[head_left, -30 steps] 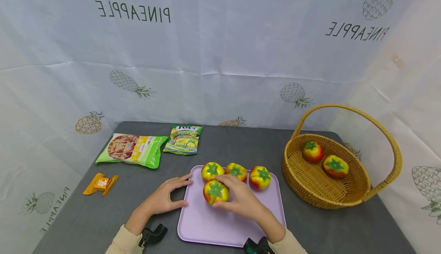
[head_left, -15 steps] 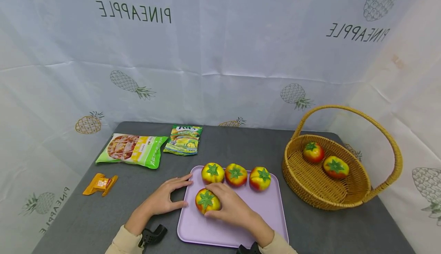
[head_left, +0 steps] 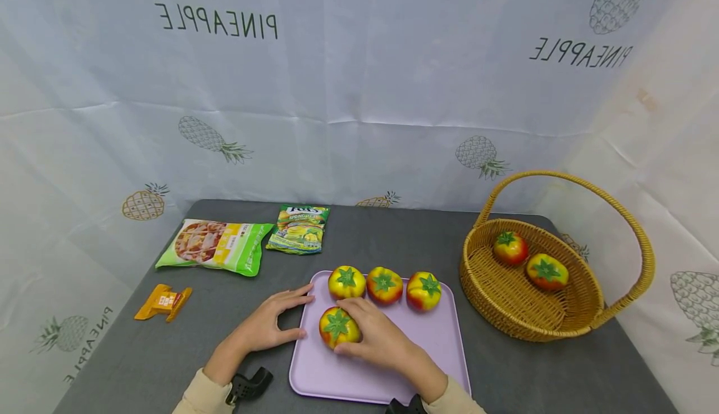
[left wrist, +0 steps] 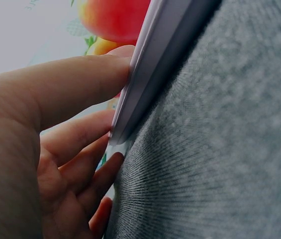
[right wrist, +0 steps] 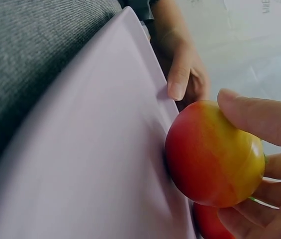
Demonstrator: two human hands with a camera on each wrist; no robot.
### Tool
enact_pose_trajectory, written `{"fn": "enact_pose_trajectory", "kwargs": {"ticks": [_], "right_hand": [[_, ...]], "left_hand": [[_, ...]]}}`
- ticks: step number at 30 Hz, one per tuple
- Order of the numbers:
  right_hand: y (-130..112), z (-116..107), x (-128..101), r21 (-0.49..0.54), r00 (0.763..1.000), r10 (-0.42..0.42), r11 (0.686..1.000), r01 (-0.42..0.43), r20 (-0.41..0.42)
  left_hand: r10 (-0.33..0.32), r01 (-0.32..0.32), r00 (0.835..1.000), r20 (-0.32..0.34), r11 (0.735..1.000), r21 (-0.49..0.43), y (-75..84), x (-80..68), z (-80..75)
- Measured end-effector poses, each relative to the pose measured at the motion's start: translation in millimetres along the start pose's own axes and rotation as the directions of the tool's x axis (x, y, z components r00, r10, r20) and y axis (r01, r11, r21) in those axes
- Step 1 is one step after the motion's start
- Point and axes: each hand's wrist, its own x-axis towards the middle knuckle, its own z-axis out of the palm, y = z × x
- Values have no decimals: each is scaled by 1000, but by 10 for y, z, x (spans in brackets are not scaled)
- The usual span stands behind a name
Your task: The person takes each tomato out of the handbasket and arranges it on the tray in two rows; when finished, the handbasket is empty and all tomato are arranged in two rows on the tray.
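From the head view, your right hand (head_left: 377,334) holds a red-and-yellow fruit (head_left: 337,326) at the left part of the lilac tray (head_left: 351,376), nearer you than three matching fruits (head_left: 384,284); your left hand (head_left: 264,323) spreads wide at the rim, probably to steady it. In the left wrist view, your thumb meets that rim. In the right wrist view, your thumb and fingers straddle the fruit's sides, seemingly for a secure hold
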Motion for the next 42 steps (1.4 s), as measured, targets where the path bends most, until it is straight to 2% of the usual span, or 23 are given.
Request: {"fn": "enact_pose_trajectory", "kwargs": {"ticks": [6,15,25,32,42], "right_hand": [[1,-7,-11,2,1000,-5,1000,5,6],[-3,-26,-29,-5,1000,-4,1000,4,17],[-10,-268,-98,-4,999,52,999,-52,-12],[98,-582,-228,23,989,86,996,-84,-121],[395,-1091,-447,-50,942,127,987,-150,-312]], "left_hand": [[-11,11,1000,2,1000,-6,1,-7,15],[8,-8,1000,-2,1000,-17,14,-9,10],[7,-7,1000,2,1000,-26,26,6,-9],[-5,5,1000,12,1000,-28,34,14,-21],[-36,37,999,33,999,-33,26,15,-32]]}}
